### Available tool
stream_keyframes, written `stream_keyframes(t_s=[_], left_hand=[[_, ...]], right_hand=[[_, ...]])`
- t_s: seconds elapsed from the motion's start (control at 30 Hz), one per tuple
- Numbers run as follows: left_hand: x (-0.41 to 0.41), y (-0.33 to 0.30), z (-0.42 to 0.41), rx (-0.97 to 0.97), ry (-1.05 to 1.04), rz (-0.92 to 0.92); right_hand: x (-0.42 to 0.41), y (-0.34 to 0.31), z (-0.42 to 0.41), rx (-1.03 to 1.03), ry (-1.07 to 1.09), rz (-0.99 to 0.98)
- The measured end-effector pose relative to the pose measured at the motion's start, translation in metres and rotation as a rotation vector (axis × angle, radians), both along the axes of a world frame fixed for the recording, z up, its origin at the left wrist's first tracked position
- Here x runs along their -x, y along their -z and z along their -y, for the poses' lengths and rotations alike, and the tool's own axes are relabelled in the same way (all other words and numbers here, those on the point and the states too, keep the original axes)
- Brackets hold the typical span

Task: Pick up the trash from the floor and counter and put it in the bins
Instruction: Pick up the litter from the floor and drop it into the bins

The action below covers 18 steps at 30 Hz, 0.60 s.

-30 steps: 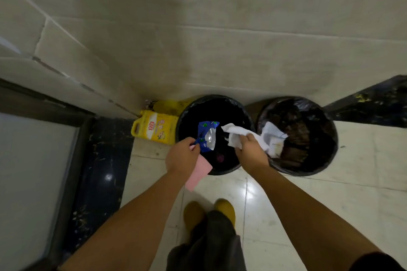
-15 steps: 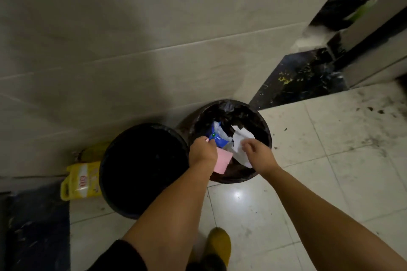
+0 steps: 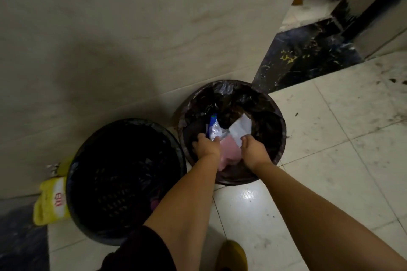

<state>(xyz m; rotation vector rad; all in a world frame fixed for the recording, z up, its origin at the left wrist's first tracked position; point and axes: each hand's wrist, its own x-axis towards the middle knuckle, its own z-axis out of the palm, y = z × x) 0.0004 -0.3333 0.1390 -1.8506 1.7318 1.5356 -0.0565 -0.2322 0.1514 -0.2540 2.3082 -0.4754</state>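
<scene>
Two round black bins with dark liners stand against the tiled wall: a left bin (image 3: 88,160) and a right bin (image 3: 279,130). Both my hands reach down inside the right bin. My left hand (image 3: 207,146) grips a blue and silver wrapper (image 3: 214,128), and a pink sheet (image 3: 229,152) hangs just under it. My right hand (image 3: 253,150) has its fingers closed on a white paper (image 3: 241,127). Whether the pink sheet is still held I cannot tell.
A yellow jug (image 3: 51,202) lies on the floor left of the left bin. A dark marble threshold (image 3: 304,61) runs behind the right bin. My yellow shoe (image 3: 231,255) stands on the pale floor tiles.
Both hands have sunk from the rim down into the right bin, carrying the wrapper, pink sheet and white paper lower. The view has come closer.
</scene>
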Motion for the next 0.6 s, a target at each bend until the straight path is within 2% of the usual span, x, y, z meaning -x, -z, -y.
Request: stream_keyframes(t_s=[0.1, 0.2, 0.47, 0.6], left_hand=[[-0.012, -0.048, 0.004, 0.065, 0.034, -0.026], [-0.021, -0.122, 0.01, 0.136, 0.128, -0.044], [-0.055, -0.36, -0.002, 0.414, 0.754, 0.001], [-0.069, -0.449, -0.022, 0.511, 0.885, 0.008]], right_hand=[[-0.006, -0.047, -0.003, -0.018, -0.063, -0.04], [-0.009, -0.115, -0.006, -0.013, -0.135, -0.085], [-0.026, -0.355, -0.031, -0.119, -0.333, -0.339], [-0.045, -0.436, -0.056, -0.137, -0.371, -0.406]])
